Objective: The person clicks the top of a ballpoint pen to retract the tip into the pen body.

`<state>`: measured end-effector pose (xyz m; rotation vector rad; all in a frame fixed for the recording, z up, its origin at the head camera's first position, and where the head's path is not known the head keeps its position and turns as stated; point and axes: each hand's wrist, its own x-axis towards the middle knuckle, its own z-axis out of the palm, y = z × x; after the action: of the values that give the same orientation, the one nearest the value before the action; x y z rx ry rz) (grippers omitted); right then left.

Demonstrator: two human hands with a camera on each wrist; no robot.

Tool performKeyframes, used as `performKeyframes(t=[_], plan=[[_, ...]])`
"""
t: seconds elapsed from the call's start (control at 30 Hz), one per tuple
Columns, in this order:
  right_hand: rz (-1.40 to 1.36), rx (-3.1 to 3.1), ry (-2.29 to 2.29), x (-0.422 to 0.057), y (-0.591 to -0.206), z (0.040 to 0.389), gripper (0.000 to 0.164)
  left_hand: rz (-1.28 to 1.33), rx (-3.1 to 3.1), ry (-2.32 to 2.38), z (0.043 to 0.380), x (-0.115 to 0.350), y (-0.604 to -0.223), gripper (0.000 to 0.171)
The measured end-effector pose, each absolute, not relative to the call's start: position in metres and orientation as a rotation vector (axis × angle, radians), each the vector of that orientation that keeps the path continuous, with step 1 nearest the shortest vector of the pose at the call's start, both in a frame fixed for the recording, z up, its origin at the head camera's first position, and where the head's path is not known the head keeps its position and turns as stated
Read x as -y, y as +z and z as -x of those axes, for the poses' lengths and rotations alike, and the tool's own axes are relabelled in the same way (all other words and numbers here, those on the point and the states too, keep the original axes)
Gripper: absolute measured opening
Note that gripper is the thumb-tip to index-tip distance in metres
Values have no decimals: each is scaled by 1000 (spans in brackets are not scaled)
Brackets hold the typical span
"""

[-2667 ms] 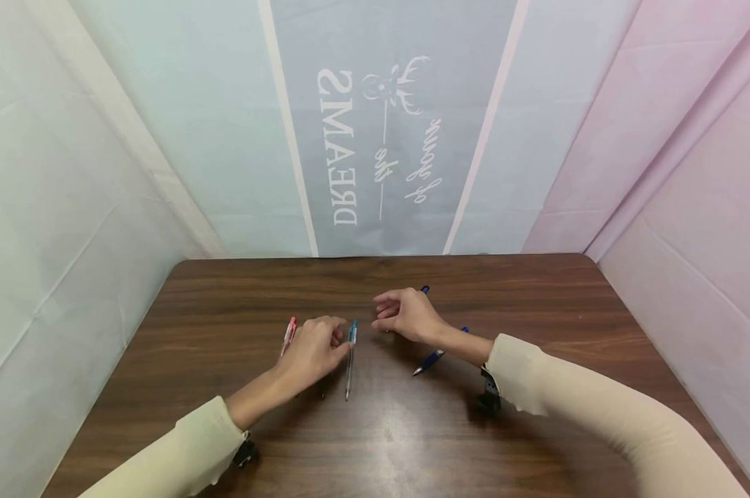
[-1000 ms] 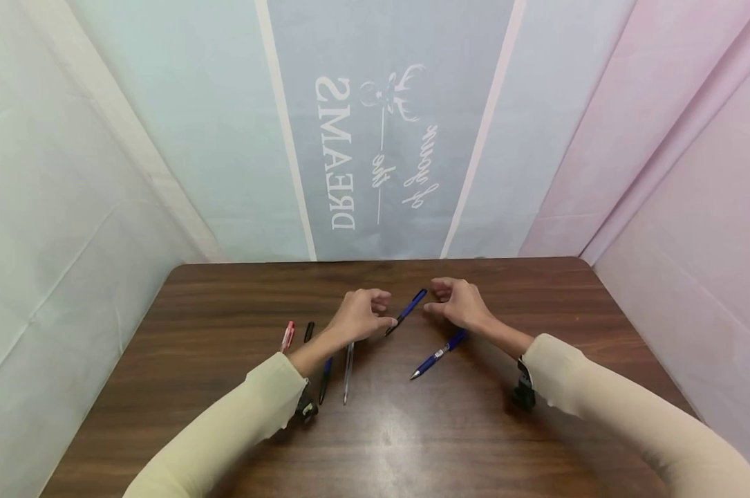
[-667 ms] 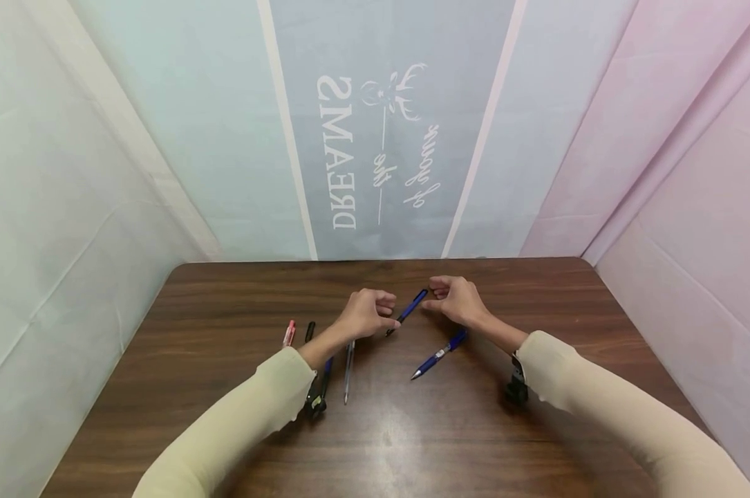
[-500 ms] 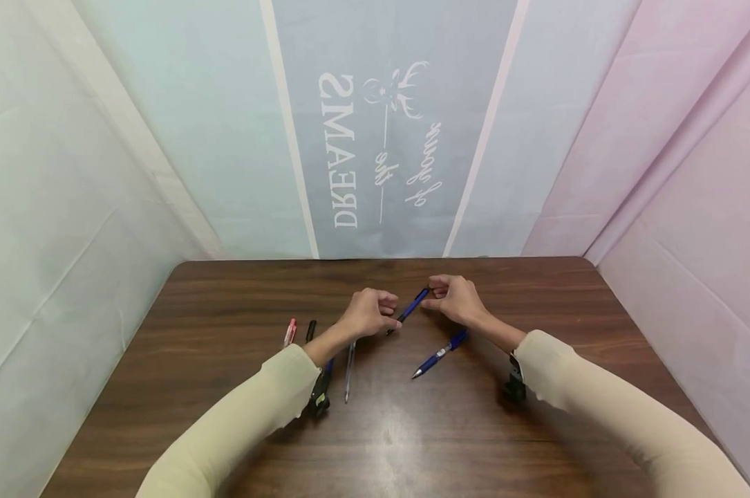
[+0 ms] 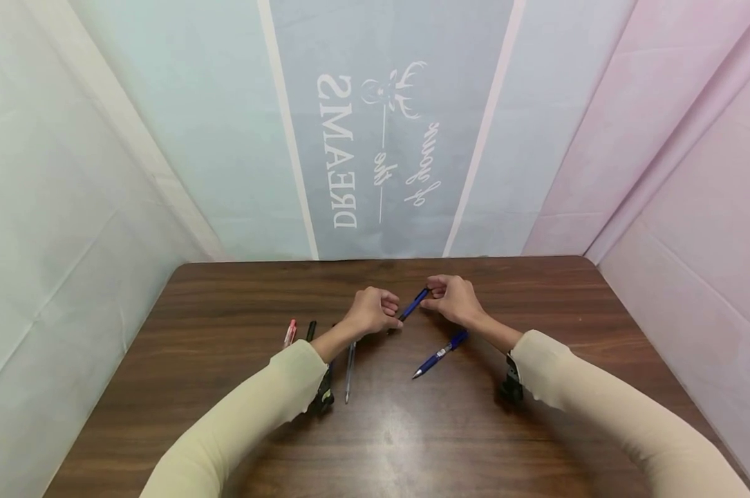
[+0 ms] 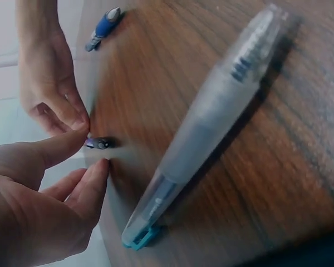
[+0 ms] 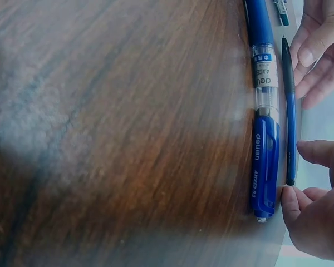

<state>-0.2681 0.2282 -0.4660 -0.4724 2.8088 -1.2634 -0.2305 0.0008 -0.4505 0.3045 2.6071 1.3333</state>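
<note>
A slim blue ballpoint pen with a black tip section [image 5: 415, 303] lies slantwise on the table between both hands. My left hand [image 5: 371, 310] is at its tip end, thumb and fingers apart on either side of it in the left wrist view. At the other end is my right hand [image 5: 454, 299], its thumb and fingertip spread around the pen's end with a gap showing in the right wrist view. Nearer me lies a thicker blue gel pen [image 7: 265, 161] with a clear middle. A clear pen with a teal clip [image 6: 195, 128] rests below my left hand.
Left of my left forearm lie a red-and-clear pen [image 5: 290, 333] and a black-ended pen [image 5: 312, 330], both partly hidden by the sleeve [image 5: 300, 373]. The wooden table [image 5: 412, 443] meets fabric walls [image 5: 542, 138] at the back and sides.
My left hand has gone from beside the teal-clip pen to the slim blue pen's tip. My right hand shifted right, then edged back toward the pen's other end. The pens lie still.
</note>
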Motion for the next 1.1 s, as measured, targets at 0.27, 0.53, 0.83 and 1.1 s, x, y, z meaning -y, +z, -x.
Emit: performKeyframes(t=[0.27, 0.53, 0.83, 1.1], plan=[[493, -2813, -1266, -227, -467, 269, 50, -309, -2729, 1188, 230, -8, -450, 42], [454, -2816, -1279, -224, -468, 268, 47, -294, -2798, 1119, 230, -15, -452, 33], [373, -2805, -1374, -219, -466, 269, 44, -288, -2795, 1140, 230, -15, -452, 29], [278, -2815, -1462, -212, -466, 271, 42, -296, -2762, 1201, 231, -13, -452, 26]])
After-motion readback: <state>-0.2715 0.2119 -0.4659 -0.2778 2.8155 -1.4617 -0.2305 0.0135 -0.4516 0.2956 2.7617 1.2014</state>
